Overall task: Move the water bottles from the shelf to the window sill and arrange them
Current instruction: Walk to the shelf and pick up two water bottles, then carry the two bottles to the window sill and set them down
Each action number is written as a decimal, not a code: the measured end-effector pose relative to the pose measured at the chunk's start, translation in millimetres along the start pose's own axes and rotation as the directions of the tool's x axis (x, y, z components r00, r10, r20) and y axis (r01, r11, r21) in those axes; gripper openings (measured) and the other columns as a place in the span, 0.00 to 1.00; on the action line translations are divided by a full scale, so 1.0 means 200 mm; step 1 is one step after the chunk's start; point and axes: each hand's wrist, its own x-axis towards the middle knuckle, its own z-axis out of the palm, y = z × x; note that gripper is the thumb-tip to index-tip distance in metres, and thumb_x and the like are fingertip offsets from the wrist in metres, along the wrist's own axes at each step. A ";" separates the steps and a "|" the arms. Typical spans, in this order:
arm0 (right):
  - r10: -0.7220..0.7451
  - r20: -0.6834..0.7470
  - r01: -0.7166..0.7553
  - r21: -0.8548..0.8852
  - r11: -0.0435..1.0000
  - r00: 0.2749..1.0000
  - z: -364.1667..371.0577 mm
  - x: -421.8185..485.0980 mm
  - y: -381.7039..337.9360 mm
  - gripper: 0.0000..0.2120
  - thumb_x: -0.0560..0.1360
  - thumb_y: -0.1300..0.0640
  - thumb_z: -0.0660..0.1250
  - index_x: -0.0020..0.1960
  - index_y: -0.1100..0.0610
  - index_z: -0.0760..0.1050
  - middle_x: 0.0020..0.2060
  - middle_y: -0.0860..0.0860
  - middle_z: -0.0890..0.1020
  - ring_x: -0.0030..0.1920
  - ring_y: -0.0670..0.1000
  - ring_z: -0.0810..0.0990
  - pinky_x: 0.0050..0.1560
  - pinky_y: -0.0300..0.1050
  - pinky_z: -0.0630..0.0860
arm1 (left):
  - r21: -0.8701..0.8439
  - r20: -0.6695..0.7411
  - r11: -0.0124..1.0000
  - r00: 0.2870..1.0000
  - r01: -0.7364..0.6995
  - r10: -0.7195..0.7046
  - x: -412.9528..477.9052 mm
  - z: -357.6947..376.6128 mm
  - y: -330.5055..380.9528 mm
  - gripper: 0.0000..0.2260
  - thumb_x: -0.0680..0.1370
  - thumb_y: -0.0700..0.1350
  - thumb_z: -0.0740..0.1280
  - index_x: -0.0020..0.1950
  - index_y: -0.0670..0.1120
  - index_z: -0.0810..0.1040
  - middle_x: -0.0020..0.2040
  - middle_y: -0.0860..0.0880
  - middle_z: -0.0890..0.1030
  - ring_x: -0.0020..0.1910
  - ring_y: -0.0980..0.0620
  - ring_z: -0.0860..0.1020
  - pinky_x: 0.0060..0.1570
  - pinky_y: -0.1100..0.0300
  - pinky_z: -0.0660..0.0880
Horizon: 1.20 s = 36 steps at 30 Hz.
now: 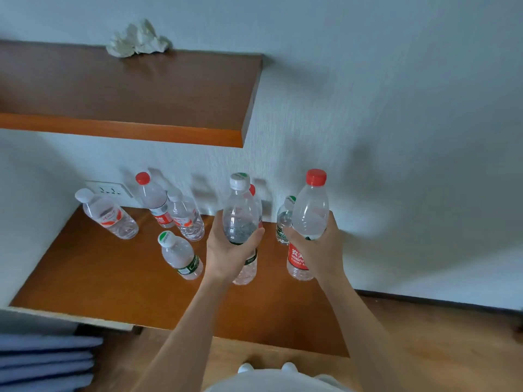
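Item 1: green-label bottle [240,216], white cap with green top, upright in the left grip [226,250], fingers and thumb curled round its middle. Item 2: red-label bottle [310,213], red cap, upright in the right grip [319,250], clasped round its waist, just right of item 1. Both are over the front right part of the lower shelf [113,278]; whether their bases touch it cannot be told. Items 3–8, standing on the same shelf: white-capped bottle [109,216] far left; red-capped bottle [154,202] at the wall; second white-capped bottle [186,219] touching it; small green-capped bottle [181,257] in front; a rear bottle [252,190], hidden behind item 1 save a red cap edge; another green-capped bottle [284,219], partly covered by the right grip. All are clear; fill levels are hard to make out. Upper shelf [141,89]: one crumpled white object [138,39].
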 end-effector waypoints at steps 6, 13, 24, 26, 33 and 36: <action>-0.053 0.114 0.054 -0.007 0.999 0.992 0.09 -0.05 -0.04 0.38 0.68 0.47 0.79 0.72 0.46 0.63 0.57 0.35 0.72 0.55 0.41 0.74 0.58 0.31 0.70 | -0.078 -0.089 0.997 0.996 -0.004 -0.003 -0.07 -0.13 0.00 0.28 0.69 0.50 0.79 0.66 0.53 0.72 0.54 0.55 0.82 0.55 0.57 0.81 0.54 0.59 0.80; -0.191 0.369 0.160 0.112 0.981 0.910 0.23 -0.14 -0.12 0.39 0.63 0.40 0.80 0.68 0.44 0.67 0.57 0.34 0.76 0.57 0.37 0.76 0.55 0.31 0.72 | -0.031 -0.338 0.999 0.941 -0.028 0.016 -0.27 -0.28 0.04 0.30 0.66 0.57 0.76 0.66 0.51 0.72 0.53 0.52 0.81 0.52 0.56 0.82 0.44 0.67 0.79; -0.405 0.751 0.304 0.280 0.910 0.521 0.49 -0.51 -0.20 0.38 0.66 0.38 0.76 0.72 0.42 0.65 0.63 0.39 0.77 0.63 0.39 0.75 0.58 0.30 0.75 | -0.074 -0.782 0.988 0.607 0.135 -0.141 -0.93 -0.49 -0.01 0.28 0.65 0.58 0.76 0.61 0.54 0.73 0.52 0.49 0.81 0.52 0.53 0.81 0.44 0.67 0.79; -0.410 0.793 0.300 0.298 0.906 0.451 0.54 -0.63 -0.22 0.33 0.66 0.38 0.76 0.67 0.40 0.66 0.57 0.39 0.78 0.59 0.40 0.77 0.53 0.27 0.75 | -0.090 -0.833 0.984 0.529 0.152 -0.158 -1.06 -0.53 -0.02 0.26 0.65 0.57 0.76 0.59 0.53 0.74 0.51 0.49 0.82 0.51 0.52 0.82 0.46 0.63 0.80; -0.428 0.886 0.328 0.356 0.875 0.179 0.69 -1.04 -0.24 0.30 0.67 0.43 0.78 0.62 0.40 0.66 0.51 0.34 0.75 0.55 0.32 0.74 0.45 0.21 0.72 | -0.144 -0.954 0.969 0.232 0.202 -0.191 -1.52 -0.65 -0.05 0.19 0.66 0.53 0.77 0.53 0.56 0.75 0.48 0.52 0.82 0.48 0.54 0.81 0.49 0.56 0.80; -0.437 0.894 0.329 0.384 0.863 0.103 0.75 -1.21 -0.24 0.30 0.66 0.40 0.77 0.62 0.41 0.67 0.51 0.34 0.76 0.55 0.37 0.77 0.44 0.23 0.73 | -0.170 -0.972 0.961 0.122 0.216 -0.199 -1.70 -0.71 -0.07 0.20 0.64 0.56 0.77 0.52 0.55 0.75 0.47 0.51 0.82 0.48 0.52 0.82 0.52 0.48 0.80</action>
